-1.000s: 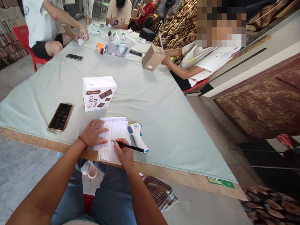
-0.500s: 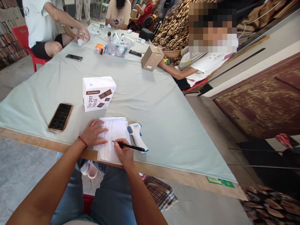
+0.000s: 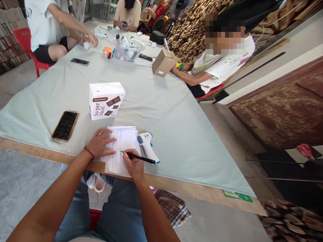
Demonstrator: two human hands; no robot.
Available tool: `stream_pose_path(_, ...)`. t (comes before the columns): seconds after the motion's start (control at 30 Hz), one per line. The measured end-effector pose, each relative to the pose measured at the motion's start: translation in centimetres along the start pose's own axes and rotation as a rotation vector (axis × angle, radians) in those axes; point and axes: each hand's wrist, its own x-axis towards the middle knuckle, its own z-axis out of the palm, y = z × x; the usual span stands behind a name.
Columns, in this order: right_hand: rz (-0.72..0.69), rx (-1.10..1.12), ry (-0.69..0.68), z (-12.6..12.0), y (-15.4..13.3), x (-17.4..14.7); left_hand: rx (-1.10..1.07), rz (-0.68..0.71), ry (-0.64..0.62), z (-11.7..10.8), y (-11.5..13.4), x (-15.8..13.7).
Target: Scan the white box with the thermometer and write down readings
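Note:
A sheet of paper (image 3: 123, 139) covered with handwritten lines lies at the near edge of the table (image 3: 161, 111). My left hand (image 3: 101, 143) rests flat on its left side, fingers spread, a red band on the wrist. My right hand (image 3: 133, 164) grips a black pen (image 3: 138, 157) with its tip on the paper. A white and blue infrared thermometer (image 3: 147, 145) lies just right of the paper, touching distance from the pen.
A white "Super Meal" box (image 3: 106, 99) stands beyond the paper, a phone (image 3: 65, 125) lies to the left. Further off are a cardboard box (image 3: 163, 62) held by a seated person, a clear bowl (image 3: 128, 48), another phone (image 3: 80, 62), and other people's hands.
My hands and the pen have hardly moved. The person at the right has leaned in closer to the cardboard box.

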Motion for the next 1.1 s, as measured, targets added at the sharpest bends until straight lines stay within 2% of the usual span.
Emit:
stream_pose_path(0.3, -0.005, 0.009, -0.008, 0.0, -0.01, -0.01, -0.002, 0.004, 0.003, -0.06, 0.01, 0.0)
stream_pose_path(0.5, 0.004, 0.01, 0.056, 0.06, 0.14, -0.05, 0.011, -0.006, -0.005, -0.12, 0.04, 0.05)
stream_pose_path(0.87, -0.013, -0.001, 0.028, 0.08, 0.16, -0.02, 0.0, 0.004, 0.006, -0.12, 0.01, 0.05)
stream_pose_path(1.0, -0.045, 0.004, 0.101, 0.02, -0.1, -0.22, 0.004, 0.0, 0.002, -0.12, -0.01, 0.07)
stream_pose_path(1.1, -0.122, -0.005, 0.151, -0.21, -0.7, -0.45, 0.004, -0.004, 0.005, -0.08, -0.11, 0.07)
